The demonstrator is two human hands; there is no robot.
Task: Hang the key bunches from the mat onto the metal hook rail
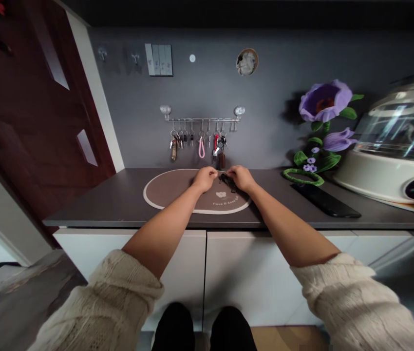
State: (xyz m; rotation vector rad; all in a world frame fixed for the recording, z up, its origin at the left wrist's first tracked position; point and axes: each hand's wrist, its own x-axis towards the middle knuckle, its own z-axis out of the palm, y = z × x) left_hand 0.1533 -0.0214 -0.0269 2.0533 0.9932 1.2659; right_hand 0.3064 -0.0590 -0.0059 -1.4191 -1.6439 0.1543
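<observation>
Both my hands meet over a brown oval mat (170, 192) on the dark countertop (119, 204). My left hand (205, 178) is closed in a pinch at the left end of a small dark object (226, 181), likely a key bunch. My right hand (241, 177) is closed on its right end. The object hangs just above the mat between the two hands. Directly behind them, a chrome hook rail (201, 118) on the grey wall carries several keys and key fobs (199, 144).
A black phone or remote (326, 201) lies flat to the right of the mat. Purple crochet flowers (324, 126) stand behind it, and a white appliance with a glass lid (397, 146) beyond. White cabinet doors (207, 273) are below; a dark red door (35, 107) is left.
</observation>
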